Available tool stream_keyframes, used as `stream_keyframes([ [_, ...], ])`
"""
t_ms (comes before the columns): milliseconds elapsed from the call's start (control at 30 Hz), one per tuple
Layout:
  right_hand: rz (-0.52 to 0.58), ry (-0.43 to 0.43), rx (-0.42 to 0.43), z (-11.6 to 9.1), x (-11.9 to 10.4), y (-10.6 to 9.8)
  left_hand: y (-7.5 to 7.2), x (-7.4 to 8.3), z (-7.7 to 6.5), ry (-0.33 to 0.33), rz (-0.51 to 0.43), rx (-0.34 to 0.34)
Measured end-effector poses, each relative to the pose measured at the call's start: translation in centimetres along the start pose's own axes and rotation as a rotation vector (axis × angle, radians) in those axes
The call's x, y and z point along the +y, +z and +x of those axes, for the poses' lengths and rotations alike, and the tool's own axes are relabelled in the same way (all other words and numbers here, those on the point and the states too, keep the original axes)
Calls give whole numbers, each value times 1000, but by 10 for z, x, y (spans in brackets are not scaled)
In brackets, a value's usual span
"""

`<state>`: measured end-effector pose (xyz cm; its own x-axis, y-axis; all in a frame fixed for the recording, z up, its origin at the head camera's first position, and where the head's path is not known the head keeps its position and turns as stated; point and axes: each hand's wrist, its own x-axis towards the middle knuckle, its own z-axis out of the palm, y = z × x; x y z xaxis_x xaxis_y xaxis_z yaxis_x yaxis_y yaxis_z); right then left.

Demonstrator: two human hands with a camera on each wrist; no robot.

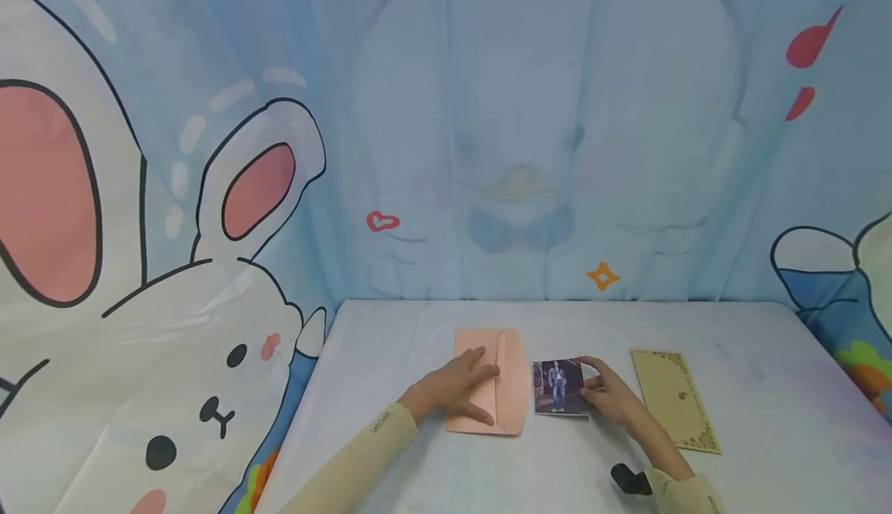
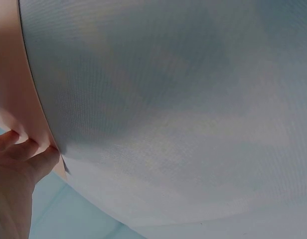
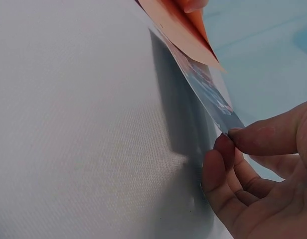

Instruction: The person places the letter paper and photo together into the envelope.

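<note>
A pink envelope (image 1: 514,402) lies on the white table with its flap toward the right. My left hand (image 1: 456,386) rests on it with fingers spread; in the left wrist view, the fingertips (image 2: 49,157) touch the envelope (image 2: 24,79) near its edge. My right hand (image 1: 613,399) pinches a small photo (image 1: 550,382) of a standing person in blue by its right edge. Seen from the right wrist, the photo (image 3: 208,92) is tilted, casts a shadow on the table, and its far end overlaps the flap (image 3: 178,35).
To the right of the right hand lies a cream card (image 1: 676,398) with ornate corner patterns. A small black object (image 1: 630,479) shows beside the right sleeve. The white table (image 1: 404,324) ends at a blue cartoon curtain (image 1: 418,127) behind.
</note>
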<state>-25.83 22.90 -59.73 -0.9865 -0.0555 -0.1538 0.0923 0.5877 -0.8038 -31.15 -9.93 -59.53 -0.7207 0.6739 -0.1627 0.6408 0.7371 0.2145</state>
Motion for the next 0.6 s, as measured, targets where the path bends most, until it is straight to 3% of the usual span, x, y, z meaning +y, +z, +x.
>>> stream_keyframes([
  [600, 83, -12, -29, 1, -9, 2, 3, -3, 3, 11, 27, 2],
])
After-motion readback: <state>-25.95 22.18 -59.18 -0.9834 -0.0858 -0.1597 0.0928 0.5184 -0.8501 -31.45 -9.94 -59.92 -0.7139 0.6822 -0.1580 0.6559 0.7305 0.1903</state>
